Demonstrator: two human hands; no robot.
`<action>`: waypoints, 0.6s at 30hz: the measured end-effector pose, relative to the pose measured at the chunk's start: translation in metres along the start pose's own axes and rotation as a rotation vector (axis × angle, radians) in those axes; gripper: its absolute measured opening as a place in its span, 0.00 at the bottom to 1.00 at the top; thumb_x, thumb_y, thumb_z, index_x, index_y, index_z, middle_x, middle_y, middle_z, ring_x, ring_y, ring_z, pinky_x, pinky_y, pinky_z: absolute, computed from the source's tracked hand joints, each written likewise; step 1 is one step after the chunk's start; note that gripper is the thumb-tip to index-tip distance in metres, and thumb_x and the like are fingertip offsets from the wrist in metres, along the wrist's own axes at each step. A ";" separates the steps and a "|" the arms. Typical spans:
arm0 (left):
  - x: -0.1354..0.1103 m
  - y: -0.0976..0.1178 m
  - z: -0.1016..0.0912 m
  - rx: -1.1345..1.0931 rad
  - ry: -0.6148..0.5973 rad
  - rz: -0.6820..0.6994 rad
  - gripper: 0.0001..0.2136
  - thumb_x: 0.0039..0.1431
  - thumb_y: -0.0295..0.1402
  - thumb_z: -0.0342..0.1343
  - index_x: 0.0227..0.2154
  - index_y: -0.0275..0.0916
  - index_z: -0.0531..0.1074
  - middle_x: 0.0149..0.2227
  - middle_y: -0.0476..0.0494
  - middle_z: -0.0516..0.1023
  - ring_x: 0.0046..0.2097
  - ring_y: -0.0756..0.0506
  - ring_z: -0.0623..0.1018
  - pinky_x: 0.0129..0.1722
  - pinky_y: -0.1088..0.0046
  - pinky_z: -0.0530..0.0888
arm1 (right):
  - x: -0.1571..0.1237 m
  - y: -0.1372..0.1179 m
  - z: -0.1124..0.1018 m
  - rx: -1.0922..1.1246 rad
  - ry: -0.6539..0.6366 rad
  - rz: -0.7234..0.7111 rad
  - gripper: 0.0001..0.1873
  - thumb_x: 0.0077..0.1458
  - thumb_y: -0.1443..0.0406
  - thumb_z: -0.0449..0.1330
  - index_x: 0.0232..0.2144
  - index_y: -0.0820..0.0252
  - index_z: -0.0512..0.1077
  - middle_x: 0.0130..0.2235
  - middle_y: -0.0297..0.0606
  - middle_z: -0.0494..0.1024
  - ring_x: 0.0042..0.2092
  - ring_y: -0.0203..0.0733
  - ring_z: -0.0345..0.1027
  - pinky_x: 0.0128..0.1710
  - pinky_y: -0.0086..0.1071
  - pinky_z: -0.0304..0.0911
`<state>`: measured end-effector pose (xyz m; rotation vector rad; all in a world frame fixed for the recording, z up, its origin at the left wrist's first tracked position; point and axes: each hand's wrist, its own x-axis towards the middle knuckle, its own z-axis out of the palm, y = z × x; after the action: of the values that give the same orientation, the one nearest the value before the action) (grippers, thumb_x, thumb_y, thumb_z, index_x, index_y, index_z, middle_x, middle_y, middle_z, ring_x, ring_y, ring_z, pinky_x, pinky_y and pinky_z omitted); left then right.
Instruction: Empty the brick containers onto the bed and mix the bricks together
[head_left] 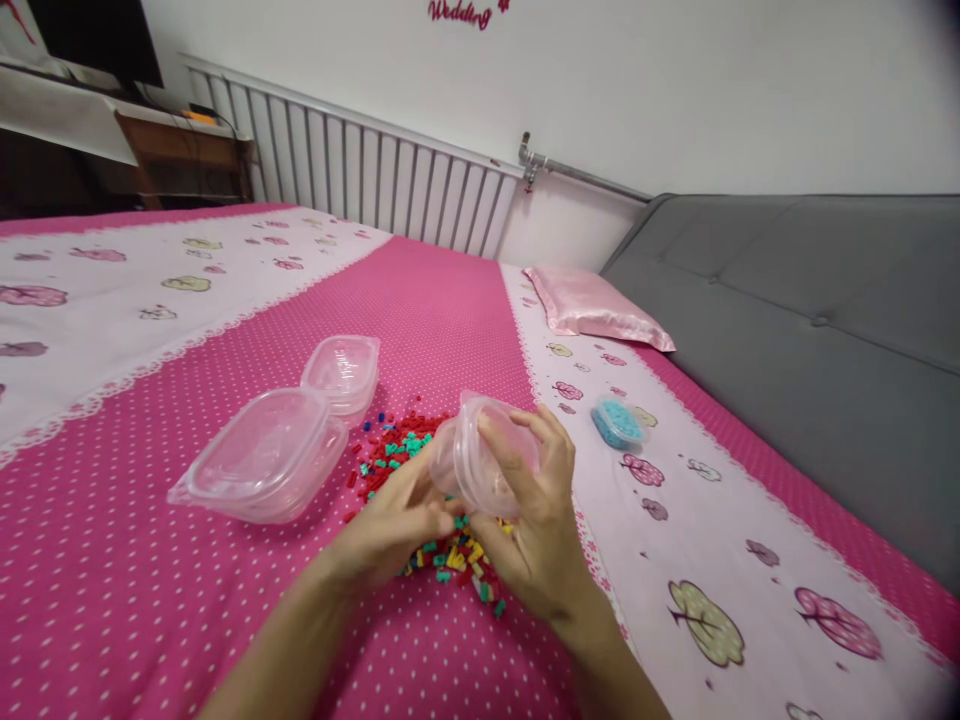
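Note:
Between my hands, above a pile of small building bricks, a clear plastic container is tilted on its side. My right hand grips it from the right, with fingers and thumb around its rim and lid side. From the left, my left hand closes on its lower part; some of those fingers are hidden behind it. Whether anything is inside the container is hard to make out. The loose bricks are red, green, yellow and a few blue, spread on the pink bedspread under and behind my hands.
To the left stand a larger clear lidded container and a smaller one touching it. A small container of light blue pieces sits to the right. Farther back are a pink pillow and a grey headboard.

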<state>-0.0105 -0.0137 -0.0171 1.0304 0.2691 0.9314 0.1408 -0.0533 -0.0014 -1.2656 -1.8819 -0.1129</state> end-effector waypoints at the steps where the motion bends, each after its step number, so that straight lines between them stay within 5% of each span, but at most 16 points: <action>1: -0.001 0.003 0.000 -0.059 0.015 -0.021 0.26 0.45 0.34 0.62 0.50 0.43 0.70 0.54 0.43 0.71 0.58 0.38 0.67 0.52 0.66 0.70 | 0.000 0.000 0.001 -0.032 -0.008 -0.013 0.34 0.50 0.65 0.56 0.60 0.44 0.56 0.60 0.39 0.51 0.63 0.56 0.42 0.60 0.62 0.39; 6: 0.000 0.012 0.007 0.011 0.258 -0.126 0.21 0.53 0.40 0.57 0.50 0.41 0.69 0.50 0.40 0.74 0.51 0.40 0.73 0.45 0.66 0.73 | -0.005 -0.001 0.013 -0.129 -0.096 -0.076 0.37 0.50 0.71 0.54 0.61 0.39 0.53 0.66 0.35 0.41 0.66 0.59 0.35 0.59 0.65 0.34; 11: 0.000 0.015 0.005 0.129 0.324 -0.052 0.22 0.48 0.37 0.61 0.48 0.38 0.69 0.46 0.39 0.76 0.49 0.40 0.75 0.47 0.66 0.72 | -0.004 -0.001 0.007 0.062 -0.089 -0.112 0.36 0.50 0.68 0.56 0.61 0.46 0.53 0.65 0.39 0.48 0.65 0.56 0.40 0.61 0.62 0.36; 14: 0.000 0.015 -0.002 0.178 0.324 -0.015 0.25 0.44 0.36 0.64 0.47 0.38 0.69 0.46 0.38 0.76 0.49 0.37 0.74 0.46 0.63 0.72 | -0.003 -0.004 0.003 0.357 0.069 -0.009 0.34 0.49 0.64 0.57 0.59 0.53 0.54 0.60 0.43 0.57 0.62 0.53 0.48 0.60 0.55 0.47; 18: 0.002 0.012 -0.007 0.278 0.308 0.003 0.30 0.39 0.34 0.67 0.49 0.37 0.66 0.47 0.37 0.75 0.50 0.37 0.73 0.47 0.61 0.72 | -0.005 -0.008 0.012 0.476 0.431 0.207 0.23 0.53 0.65 0.57 0.52 0.54 0.61 0.49 0.41 0.63 0.51 0.44 0.60 0.54 0.48 0.57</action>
<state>-0.0202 -0.0056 -0.0101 1.1380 0.6687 1.0757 0.1283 -0.0551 -0.0099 -0.9993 -1.3001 0.1550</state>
